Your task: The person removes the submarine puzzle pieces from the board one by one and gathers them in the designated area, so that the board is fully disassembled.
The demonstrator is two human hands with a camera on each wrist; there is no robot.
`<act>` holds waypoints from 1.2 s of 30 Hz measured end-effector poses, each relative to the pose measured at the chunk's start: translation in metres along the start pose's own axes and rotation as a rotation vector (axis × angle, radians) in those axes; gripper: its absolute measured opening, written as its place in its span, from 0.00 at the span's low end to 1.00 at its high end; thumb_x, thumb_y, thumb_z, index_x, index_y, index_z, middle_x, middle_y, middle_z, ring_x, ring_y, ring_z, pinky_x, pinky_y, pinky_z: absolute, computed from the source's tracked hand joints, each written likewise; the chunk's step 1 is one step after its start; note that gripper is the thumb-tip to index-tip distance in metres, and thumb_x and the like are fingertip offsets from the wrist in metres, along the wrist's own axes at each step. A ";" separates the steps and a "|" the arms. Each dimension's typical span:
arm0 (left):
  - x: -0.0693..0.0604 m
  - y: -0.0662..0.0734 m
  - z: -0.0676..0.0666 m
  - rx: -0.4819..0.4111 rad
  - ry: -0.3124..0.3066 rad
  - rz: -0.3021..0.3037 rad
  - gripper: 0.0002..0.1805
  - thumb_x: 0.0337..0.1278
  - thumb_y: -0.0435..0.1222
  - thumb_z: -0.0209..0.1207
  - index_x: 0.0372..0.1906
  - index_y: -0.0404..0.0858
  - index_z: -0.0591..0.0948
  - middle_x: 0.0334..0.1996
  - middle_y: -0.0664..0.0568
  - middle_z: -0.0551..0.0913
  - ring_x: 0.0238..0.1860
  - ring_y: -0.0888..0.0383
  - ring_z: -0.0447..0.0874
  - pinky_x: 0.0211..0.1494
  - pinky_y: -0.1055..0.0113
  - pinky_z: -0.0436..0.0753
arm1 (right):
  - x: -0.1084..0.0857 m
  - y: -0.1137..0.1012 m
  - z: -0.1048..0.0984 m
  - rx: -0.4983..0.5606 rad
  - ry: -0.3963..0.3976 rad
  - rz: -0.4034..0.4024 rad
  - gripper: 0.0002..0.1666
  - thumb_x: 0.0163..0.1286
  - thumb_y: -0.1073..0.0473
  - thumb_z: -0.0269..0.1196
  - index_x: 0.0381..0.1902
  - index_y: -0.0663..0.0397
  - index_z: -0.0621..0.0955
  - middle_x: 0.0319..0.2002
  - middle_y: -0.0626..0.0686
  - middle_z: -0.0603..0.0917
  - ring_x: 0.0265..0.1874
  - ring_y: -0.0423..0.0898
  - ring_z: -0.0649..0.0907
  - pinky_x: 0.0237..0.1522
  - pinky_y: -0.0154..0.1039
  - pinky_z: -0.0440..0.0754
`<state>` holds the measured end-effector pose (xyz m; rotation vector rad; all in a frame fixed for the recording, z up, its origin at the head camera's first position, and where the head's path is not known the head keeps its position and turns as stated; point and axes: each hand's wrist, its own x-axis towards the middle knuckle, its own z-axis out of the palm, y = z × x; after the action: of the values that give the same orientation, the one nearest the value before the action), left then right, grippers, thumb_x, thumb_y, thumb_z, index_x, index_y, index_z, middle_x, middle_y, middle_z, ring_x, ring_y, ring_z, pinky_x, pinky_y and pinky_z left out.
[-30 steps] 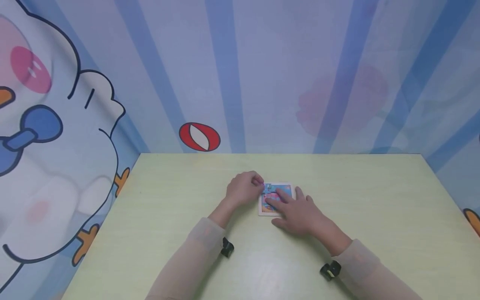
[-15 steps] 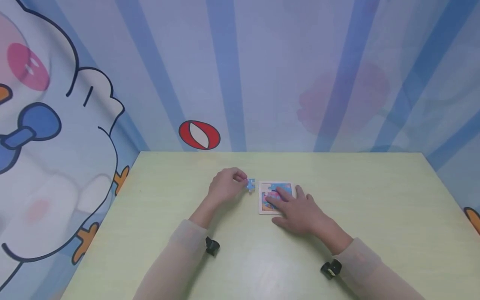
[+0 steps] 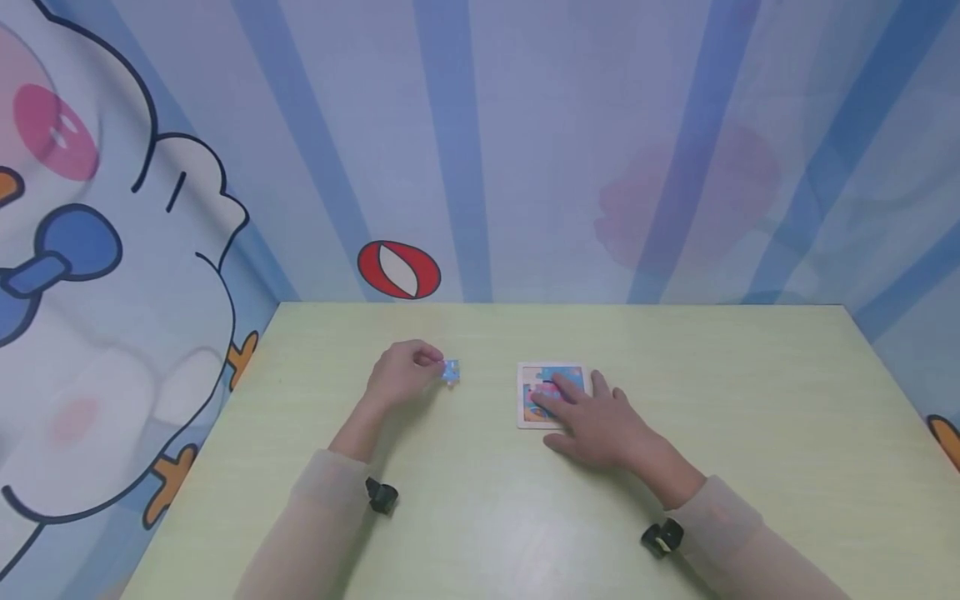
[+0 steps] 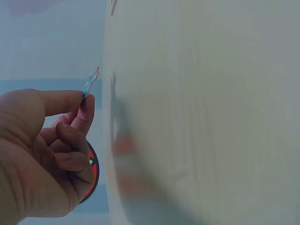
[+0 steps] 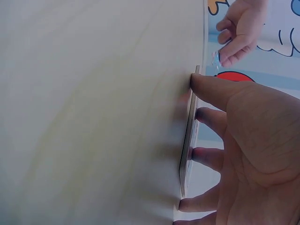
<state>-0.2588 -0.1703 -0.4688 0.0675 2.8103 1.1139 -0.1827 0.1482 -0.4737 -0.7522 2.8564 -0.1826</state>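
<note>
Between thumb and forefinger, my left hand point(image 3: 405, 372) pinches a blue jigsaw puzzle piece point(image 3: 451, 372) above the table, left of the puzzle board. In the left wrist view the thin puzzle piece point(image 4: 91, 83) shows edge-on at the fingertips, apart from the table. My right hand point(image 3: 600, 423) lies spread over the right side of the small square puzzle board point(image 3: 530, 423), fingertips resting on it. The board has a pale frame and a blue and pink picture, with a pale gap at its upper left. Part of the picture is hidden under the right fingers.
The pale yellow table point(image 3: 480, 517) runs back to a blue striped backdrop point(image 3: 555, 150) with cartoon figures printed on it. Each wrist carries a small black camera, such as the left wrist camera point(image 3: 382, 497).
My left hand has moved left, away from the board, carrying the puzzle piece off its upper left corner. The right hand has stayed on the board.
</note>
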 end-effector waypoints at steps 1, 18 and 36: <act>0.000 -0.003 -0.001 0.001 0.001 -0.009 0.11 0.69 0.42 0.64 0.48 0.40 0.86 0.42 0.49 0.87 0.45 0.50 0.84 0.52 0.52 0.79 | 0.000 0.000 0.000 0.000 0.000 0.000 0.39 0.77 0.36 0.57 0.80 0.36 0.66 0.80 0.59 0.61 0.70 0.83 0.60 0.59 0.75 0.69; 0.006 -0.024 -0.008 0.031 0.002 -0.078 0.12 0.70 0.41 0.63 0.49 0.38 0.86 0.44 0.47 0.87 0.46 0.49 0.83 0.54 0.51 0.79 | -0.001 0.000 -0.001 0.008 -0.018 0.004 0.39 0.77 0.35 0.56 0.81 0.35 0.64 0.80 0.58 0.60 0.71 0.82 0.59 0.60 0.75 0.67; 0.005 -0.022 -0.009 0.093 0.040 -0.108 0.12 0.70 0.42 0.63 0.49 0.40 0.86 0.44 0.48 0.87 0.47 0.48 0.83 0.56 0.48 0.78 | -0.002 0.001 -0.001 0.032 -0.007 0.005 0.38 0.77 0.37 0.57 0.81 0.37 0.65 0.80 0.60 0.59 0.71 0.82 0.58 0.61 0.76 0.66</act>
<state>-0.2645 -0.1914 -0.4779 -0.0992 2.8614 0.9721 -0.1817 0.1498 -0.4720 -0.7378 2.8414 -0.2241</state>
